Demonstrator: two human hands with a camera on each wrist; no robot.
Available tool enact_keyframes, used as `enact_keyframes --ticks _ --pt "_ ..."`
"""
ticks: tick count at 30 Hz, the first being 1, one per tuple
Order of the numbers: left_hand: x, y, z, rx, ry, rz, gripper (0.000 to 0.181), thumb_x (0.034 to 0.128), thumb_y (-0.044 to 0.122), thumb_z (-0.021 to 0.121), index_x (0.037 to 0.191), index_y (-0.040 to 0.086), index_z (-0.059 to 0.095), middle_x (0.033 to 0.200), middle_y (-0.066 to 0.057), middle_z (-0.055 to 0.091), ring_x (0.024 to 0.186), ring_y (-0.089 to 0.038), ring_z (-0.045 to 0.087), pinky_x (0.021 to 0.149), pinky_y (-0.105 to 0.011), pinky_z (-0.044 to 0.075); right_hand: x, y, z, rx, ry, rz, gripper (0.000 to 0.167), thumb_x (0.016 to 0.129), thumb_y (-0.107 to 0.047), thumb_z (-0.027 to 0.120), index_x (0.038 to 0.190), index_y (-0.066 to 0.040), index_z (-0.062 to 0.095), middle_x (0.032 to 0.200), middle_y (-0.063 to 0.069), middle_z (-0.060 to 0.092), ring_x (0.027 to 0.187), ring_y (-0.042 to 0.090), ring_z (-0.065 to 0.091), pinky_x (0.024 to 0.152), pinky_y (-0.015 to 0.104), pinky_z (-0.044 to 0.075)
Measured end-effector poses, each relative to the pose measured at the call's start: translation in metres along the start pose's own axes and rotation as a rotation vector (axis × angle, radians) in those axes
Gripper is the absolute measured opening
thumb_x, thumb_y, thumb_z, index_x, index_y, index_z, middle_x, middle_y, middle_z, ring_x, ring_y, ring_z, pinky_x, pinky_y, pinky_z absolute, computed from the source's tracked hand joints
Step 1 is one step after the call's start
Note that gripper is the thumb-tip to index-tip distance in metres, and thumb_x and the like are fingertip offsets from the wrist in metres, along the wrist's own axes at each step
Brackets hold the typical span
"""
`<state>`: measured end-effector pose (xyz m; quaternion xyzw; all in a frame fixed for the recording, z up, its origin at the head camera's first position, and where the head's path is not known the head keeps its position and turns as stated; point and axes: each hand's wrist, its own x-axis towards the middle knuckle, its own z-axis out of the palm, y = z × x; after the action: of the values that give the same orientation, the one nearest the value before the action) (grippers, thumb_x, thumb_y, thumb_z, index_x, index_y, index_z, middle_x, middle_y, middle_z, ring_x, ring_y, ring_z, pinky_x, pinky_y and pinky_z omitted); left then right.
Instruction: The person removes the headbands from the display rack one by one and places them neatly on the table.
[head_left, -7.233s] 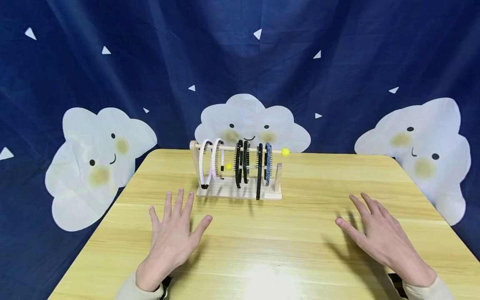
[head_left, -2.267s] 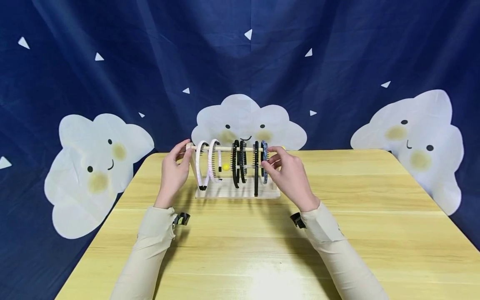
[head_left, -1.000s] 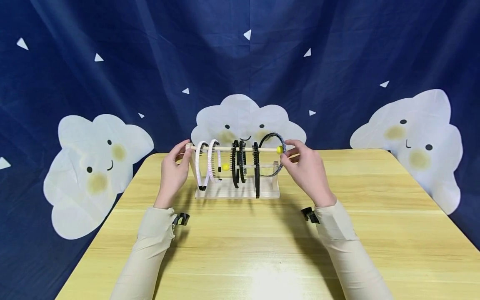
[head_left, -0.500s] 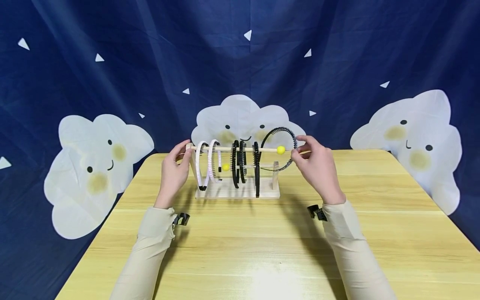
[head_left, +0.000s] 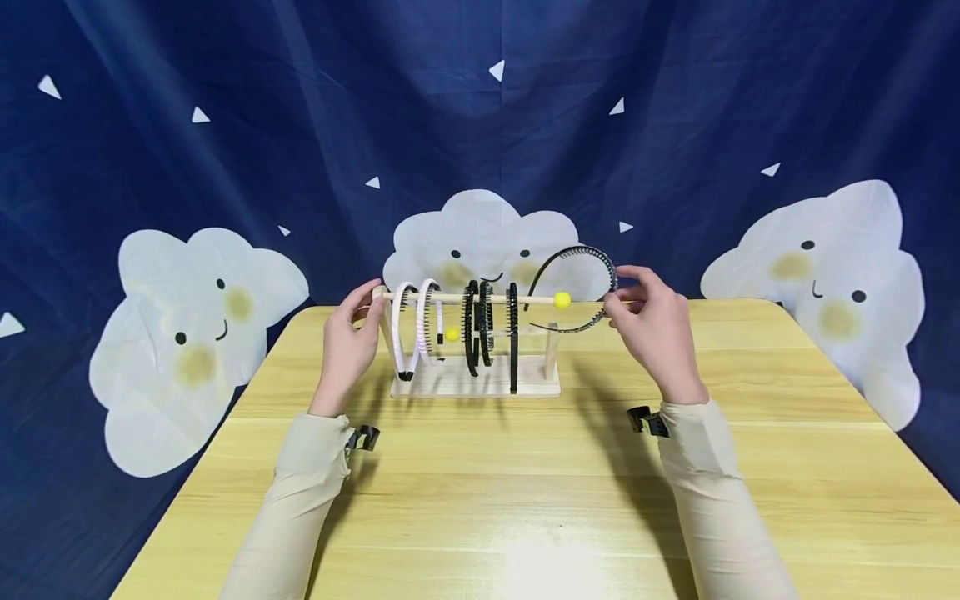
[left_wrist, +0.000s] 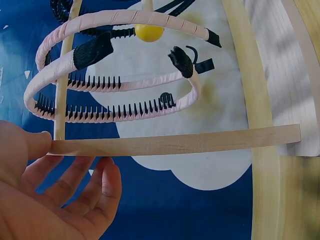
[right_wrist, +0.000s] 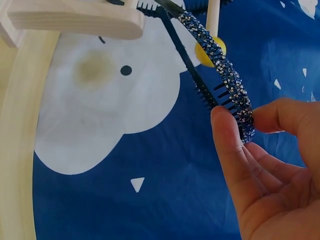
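Observation:
My left hand point(head_left: 349, 342) holds the top of the left post of a wooden headband stand point(head_left: 476, 386), thumb on one side and fingers on the other. With thumb and forefinger my right hand point(head_left: 656, 333) pinches a toothed headband point(right_wrist: 232, 80) covered in blue and silver glitter. Its open ends point left, and the yellow ball point(head_left: 562, 300) on the upper rod's tip shows within its curve. On that rod hang two pale pink headbands point(left_wrist: 125, 18) at the left. Several black headbands point(head_left: 513, 358) hang further right.
The stand sits near the back of a light wooden table point(head_left: 480, 483). A shorter lower rod ends in another yellow ball point(head_left: 452, 333). Behind the table hangs a dark blue curtain point(head_left: 337, 125) printed with white clouds.
The right hand has taken hold of the glitter headband, turned it broadside, and drawn it right along the rod past the end ball. The left hand keeps its hold on the post.

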<state>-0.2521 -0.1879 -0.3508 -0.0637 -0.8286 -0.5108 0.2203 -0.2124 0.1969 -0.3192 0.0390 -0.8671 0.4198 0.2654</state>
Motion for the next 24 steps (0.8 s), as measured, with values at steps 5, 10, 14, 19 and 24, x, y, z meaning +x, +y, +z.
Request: enact_keyframes --ticks 5,10,14,19,24 --pt "0.0 0.001 0.0 -0.002 -0.001 0.014 0.039 0.1063 0.02 0.057 0.142 0.006 0.06 0.13 -0.017 0.067 0.112 -0.032 0.065 0.094 -0.039 0.049 0.003 0.007 -0.006 0.02 0.015 0.045 0.041 0.095 -0.011 0.06 0.135 -0.004 0.062 0.097 0.017 0.077 0.07 0.021 0.076 0.059 0.012 0.051" --pt "0.0 0.001 0.0 0.005 0.003 0.009 0.038 0.1065 0.021 0.057 0.142 0.008 0.06 0.129 -0.016 0.067 0.112 -0.031 0.065 0.087 -0.027 0.049 0.005 0.016 -0.011 0.056 0.021 0.092 0.042 0.096 -0.013 0.06 0.137 -0.003 0.06 0.101 0.019 0.077 0.065 0.005 0.072 0.061 0.012 0.053" --pt "0.0 -0.001 0.0 0.007 0.007 0.011 0.038 0.1062 0.021 0.057 0.142 0.007 0.06 0.129 -0.016 0.067 0.112 -0.033 0.065 0.081 -0.019 0.048 0.007 0.025 -0.012 0.099 0.016 0.122 0.043 0.097 -0.014 0.06 0.139 -0.002 0.057 0.103 0.022 0.076 0.063 -0.004 0.068 0.063 0.014 0.056" --pt "0.0 -0.001 0.0 0.007 0.006 0.011 0.039 0.1061 0.022 0.058 0.142 0.007 0.061 0.129 -0.016 0.067 0.112 -0.032 0.065 0.078 -0.015 0.047 0.009 0.036 -0.011 0.112 0.017 0.17 0.045 0.098 -0.015 0.06 0.14 -0.001 0.055 0.105 0.023 0.075 0.067 -0.001 0.071 0.065 0.016 0.057" --pt "0.0 -0.002 0.001 0.013 0.008 0.013 0.039 0.1063 0.023 0.057 0.142 0.008 0.061 0.13 -0.015 0.067 0.111 -0.03 0.066 0.078 -0.015 0.047 0.01 0.046 -0.008 0.13 0.013 0.213 0.045 0.099 -0.015 0.061 0.141 -0.001 0.054 0.106 0.024 0.074 0.071 0.006 0.074 0.067 0.019 0.059"
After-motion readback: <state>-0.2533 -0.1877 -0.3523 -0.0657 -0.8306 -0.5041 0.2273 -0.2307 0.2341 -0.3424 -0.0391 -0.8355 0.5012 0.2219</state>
